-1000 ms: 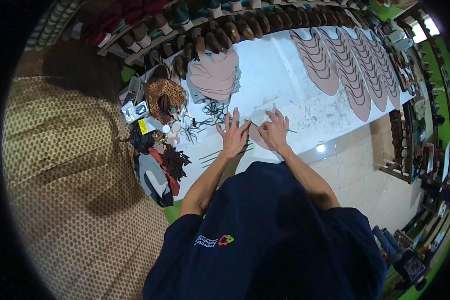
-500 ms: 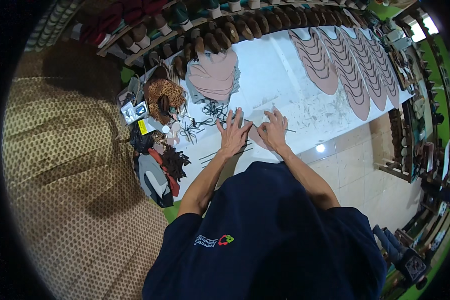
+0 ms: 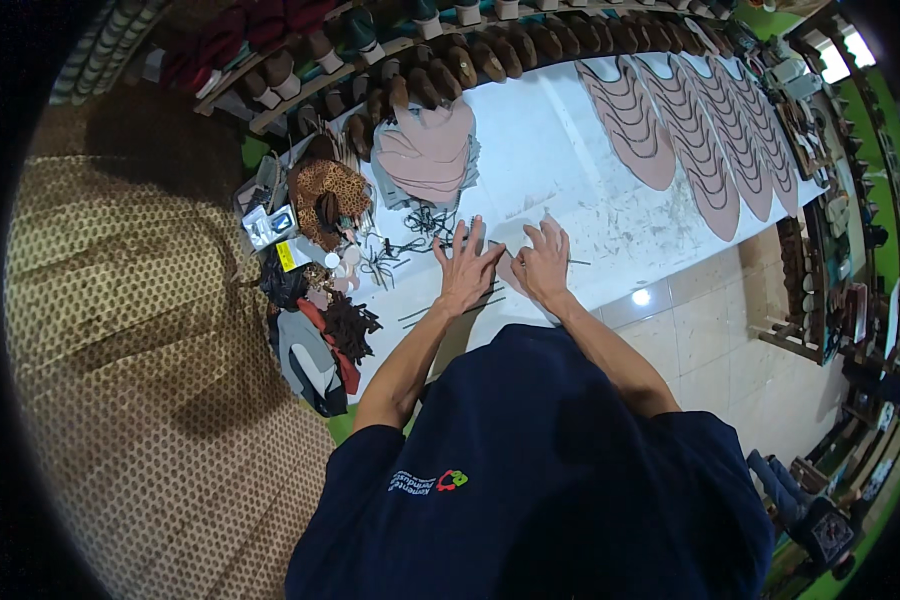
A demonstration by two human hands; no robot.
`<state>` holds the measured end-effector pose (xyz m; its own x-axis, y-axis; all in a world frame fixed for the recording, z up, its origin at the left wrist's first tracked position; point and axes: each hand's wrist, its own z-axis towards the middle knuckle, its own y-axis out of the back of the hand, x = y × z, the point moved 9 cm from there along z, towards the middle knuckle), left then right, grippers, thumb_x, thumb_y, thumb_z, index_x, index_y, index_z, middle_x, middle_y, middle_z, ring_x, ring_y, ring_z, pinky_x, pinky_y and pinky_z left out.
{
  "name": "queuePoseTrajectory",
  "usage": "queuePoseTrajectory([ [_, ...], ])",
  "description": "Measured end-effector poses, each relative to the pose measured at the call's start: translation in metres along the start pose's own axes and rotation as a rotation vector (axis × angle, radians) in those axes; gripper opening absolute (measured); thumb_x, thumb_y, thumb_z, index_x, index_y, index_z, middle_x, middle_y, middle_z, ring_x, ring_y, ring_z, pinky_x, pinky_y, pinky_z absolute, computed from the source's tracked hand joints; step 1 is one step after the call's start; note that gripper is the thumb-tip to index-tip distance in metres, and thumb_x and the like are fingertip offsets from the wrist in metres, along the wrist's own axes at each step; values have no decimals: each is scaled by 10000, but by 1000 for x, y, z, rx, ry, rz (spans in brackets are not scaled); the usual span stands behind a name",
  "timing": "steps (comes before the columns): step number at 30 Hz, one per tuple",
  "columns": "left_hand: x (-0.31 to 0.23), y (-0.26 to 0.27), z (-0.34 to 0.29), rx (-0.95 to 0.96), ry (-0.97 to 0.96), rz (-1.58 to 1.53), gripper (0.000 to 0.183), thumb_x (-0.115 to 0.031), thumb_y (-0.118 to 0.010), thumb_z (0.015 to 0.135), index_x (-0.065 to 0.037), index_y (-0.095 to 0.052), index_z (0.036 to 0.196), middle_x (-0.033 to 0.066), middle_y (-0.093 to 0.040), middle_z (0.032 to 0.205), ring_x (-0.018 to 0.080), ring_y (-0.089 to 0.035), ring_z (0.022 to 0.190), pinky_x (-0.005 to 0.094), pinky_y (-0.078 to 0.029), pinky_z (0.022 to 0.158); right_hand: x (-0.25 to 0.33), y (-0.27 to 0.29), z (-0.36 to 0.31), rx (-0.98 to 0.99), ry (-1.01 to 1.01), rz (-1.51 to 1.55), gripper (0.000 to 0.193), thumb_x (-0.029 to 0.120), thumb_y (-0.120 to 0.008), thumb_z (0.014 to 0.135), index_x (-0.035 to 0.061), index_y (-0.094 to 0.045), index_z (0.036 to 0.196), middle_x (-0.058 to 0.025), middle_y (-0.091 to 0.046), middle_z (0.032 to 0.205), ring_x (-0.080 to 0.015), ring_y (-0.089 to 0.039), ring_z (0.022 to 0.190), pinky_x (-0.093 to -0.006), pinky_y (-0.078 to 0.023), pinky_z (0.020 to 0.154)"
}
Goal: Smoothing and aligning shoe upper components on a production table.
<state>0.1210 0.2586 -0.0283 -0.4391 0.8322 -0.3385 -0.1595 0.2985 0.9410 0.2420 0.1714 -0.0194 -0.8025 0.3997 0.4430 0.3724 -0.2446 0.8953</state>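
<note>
On the white-covered table, my left hand [image 3: 463, 272] lies with its fingers spread, thumb reaching toward the right hand. My right hand [image 3: 542, 265] has thumb and index finger pinched close to the left fingertips; what they hold is too small to make out. A pink flat piece [image 3: 507, 272] shows between the hands, mostly covered by the right one. From beneath the right hand a thin dark strip [image 3: 579, 262] sticks out. Several straight dark strips [image 3: 425, 314] lie beside the left wrist. Just beyond the left hand is a tangle of dark strips [image 3: 430, 221].
A stack of pink and grey pieces [image 3: 425, 150] sits at the back left. Overlapping pink pieces with dark curved edges [image 3: 625, 135] lie in rows at the right. Leopard-print material [image 3: 335, 190] and scraps crowd the left end. Brown shoe forms [image 3: 490, 60] line the far edge.
My right hand has turned and shifted slightly left, covering more of the pink piece. The left hand has stayed almost still.
</note>
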Motion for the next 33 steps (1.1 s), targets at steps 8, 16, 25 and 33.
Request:
queuePoseTrajectory([
  [8, 3, -1, 0, -28, 133, -103, 373, -243, -651, 982, -369, -730, 1324, 152, -208, 1748, 462, -173, 1584, 853, -137, 1096, 1, 11, 2, -20, -19, -15, 235, 305, -790, 790, 72, -812, 799, -143, -610, 1411, -385, -419, 1449, -652, -201, 1223],
  [16, 3, 1, -1, -25, 141, -125, 366, -252, -665, 979, -356, -720, 1326, 151, -218, 1745, 455, -187, 1575, 851, -148, 1089, 1, 17, 6, -78, -4, 99, 192, 289, -829, 836, 104, -776, 830, -134, -588, 1405, -402, -398, 1451, -693, -227, 1178],
  [25, 9, 2, -2, -34, 187, -50, 422, -364, -647, 989, -262, -680, 1397, 145, -211, 1756, 440, -182, 1582, 829, -86, 1120, 0, 15, 11, -26, -57, 45, 186, 318, -809, 863, 133, -789, 860, -111, -575, 1412, -392, -389, 1452, -692, -236, 1172],
  [33, 1, 8, -9, -108, 166, -126, 401, -366, -632, 1009, -300, -686, 1400, 138, -185, 1763, 417, -155, 1595, 809, -87, 1127, -44, 38, -11, -133, -30, 130, 210, 301, -761, 899, 131, -798, 1016, -135, -569, 1440, -383, -422, 1440, -643, -255, 1172],
])
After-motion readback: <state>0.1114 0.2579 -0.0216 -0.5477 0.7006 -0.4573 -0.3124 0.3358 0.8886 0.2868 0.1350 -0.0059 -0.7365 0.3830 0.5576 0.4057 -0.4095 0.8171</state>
